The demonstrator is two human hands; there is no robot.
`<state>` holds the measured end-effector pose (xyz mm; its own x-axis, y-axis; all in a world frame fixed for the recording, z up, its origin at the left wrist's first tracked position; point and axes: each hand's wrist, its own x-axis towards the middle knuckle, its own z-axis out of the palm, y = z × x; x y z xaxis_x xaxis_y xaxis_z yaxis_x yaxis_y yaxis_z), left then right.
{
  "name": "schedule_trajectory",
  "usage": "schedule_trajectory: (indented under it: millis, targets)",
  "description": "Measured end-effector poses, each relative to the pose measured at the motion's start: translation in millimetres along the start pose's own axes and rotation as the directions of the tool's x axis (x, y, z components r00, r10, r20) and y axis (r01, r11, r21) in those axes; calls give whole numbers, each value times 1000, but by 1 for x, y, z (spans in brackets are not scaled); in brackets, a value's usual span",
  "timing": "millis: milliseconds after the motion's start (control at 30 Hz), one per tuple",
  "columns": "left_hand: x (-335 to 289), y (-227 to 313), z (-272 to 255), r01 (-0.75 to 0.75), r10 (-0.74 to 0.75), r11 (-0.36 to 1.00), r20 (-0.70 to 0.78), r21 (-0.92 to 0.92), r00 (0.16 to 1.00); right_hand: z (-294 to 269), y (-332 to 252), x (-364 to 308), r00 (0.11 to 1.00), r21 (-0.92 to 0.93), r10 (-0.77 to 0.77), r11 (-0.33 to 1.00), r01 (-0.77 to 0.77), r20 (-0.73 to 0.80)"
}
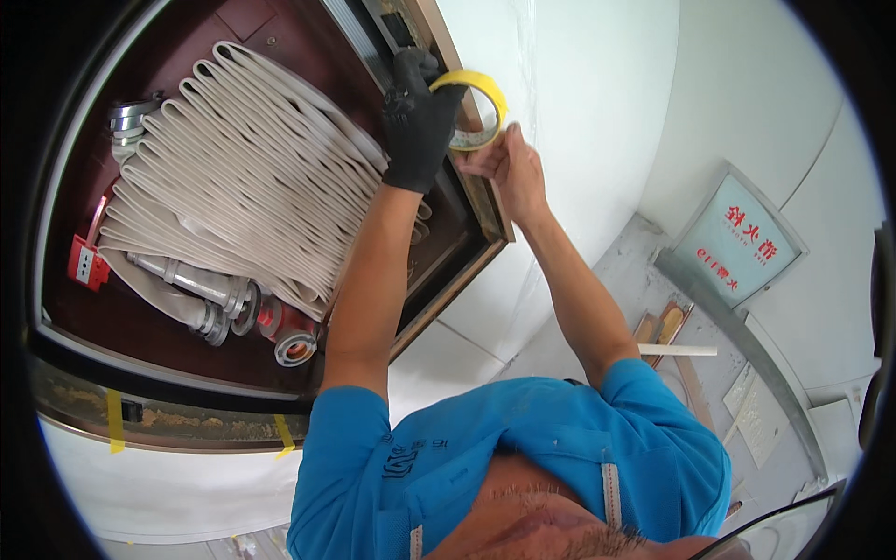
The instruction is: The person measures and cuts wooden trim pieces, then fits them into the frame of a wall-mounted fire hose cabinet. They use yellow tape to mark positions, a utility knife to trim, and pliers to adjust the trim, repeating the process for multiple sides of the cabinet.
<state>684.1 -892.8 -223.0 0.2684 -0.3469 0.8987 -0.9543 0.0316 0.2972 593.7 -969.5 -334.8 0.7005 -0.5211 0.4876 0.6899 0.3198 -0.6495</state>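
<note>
My left hand (417, 131), in a black glove, is raised beside the brown frame (492, 213) of a wall cabinet. Its fingers are curled, partly inside a roll of yellow tape (497, 96). My bare right hand (515, 175) is closed at the roll's lower edge, thumb up against the rim and the other fingers bent beneath it. Whether a strip of tape is pulled off is too small to tell. Left of my gloved hand, a folded white fire hose (252, 177) fills much of the dark red cabinet.
Below the hose sit a metal nozzle (191, 280), a red hydrant valve (289, 331) and a red alarm box (89, 265). Yellow tape strips (116, 420) cross the lower frame. A glass door panel (739, 233) with red lettering leans at the right, near scraps on the floor.
</note>
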Motion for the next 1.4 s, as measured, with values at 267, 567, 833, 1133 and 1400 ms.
schedule_trajectory:
  millis: [267,567,833,1133,1400]
  targets:
    - [-21,-14,-44,-276,263,934,84,227,961,-14,20,-1,986,-86,-114,988,125,124]
    - [-37,-10,-41,-577,550,642,221,504,805,-13,9,5,987,-50,-22,998,30,158]
    - [-39,-15,-53,-677,529,583,422,449,736,-14,10,5,988,14,-2,1000,0,157]
    - [-36,1,-61,-622,292,705,659,342,693,-7,17,4,998,145,-54,988,58,-32]
    - [-39,9,-44,-491,278,729,450,477,849,9,20,7,973,116,-110,984,135,-202]
